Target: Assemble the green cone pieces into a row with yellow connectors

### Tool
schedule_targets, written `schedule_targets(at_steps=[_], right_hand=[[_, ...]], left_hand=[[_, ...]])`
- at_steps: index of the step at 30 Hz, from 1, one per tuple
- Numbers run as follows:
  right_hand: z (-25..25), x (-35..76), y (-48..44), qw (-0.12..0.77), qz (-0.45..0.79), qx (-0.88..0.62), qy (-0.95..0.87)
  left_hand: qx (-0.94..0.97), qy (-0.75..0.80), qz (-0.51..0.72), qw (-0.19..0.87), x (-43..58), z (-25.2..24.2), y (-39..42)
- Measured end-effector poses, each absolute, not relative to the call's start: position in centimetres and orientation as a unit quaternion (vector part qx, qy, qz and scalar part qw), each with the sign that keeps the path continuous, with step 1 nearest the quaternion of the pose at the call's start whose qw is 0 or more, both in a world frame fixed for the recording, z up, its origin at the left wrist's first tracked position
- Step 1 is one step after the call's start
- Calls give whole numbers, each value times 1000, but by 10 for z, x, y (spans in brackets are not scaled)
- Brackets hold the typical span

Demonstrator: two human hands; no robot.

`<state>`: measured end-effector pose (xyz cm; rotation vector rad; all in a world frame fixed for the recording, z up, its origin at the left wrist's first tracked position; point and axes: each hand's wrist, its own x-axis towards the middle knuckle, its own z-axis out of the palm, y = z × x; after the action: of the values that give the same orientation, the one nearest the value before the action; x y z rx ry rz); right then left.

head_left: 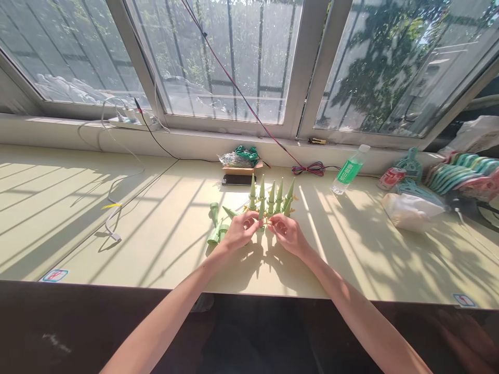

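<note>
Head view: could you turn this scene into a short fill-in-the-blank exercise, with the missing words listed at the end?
1. The pointed pieces standing just beyond the person's fingers are coloured ____.
2. The loose tapered pieces lying on the table are nearer to the person's ____ hand.
3. In the picture, the red can is to the ____ of the bottle.
4. The bottle's cap is coloured ____.

Missing words: green; left; right; white.

Pale green cones [279, 195]; yellow piece [267, 222]; cream tabletop [163, 254], shadow-striped.
</note>
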<state>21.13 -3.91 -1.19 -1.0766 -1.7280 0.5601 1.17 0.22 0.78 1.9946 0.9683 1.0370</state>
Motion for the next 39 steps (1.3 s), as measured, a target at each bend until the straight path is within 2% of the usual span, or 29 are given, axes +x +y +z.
schedule_targets(at_steps=[18, 39], right_hand=[[-19, 214, -37, 477, 246, -443, -719], [-16, 216, -40, 409, 232, -432, -770]], left_hand=[[771, 314, 341, 437, 9, 18, -1], [793, 299, 311, 430, 8, 20, -3]])
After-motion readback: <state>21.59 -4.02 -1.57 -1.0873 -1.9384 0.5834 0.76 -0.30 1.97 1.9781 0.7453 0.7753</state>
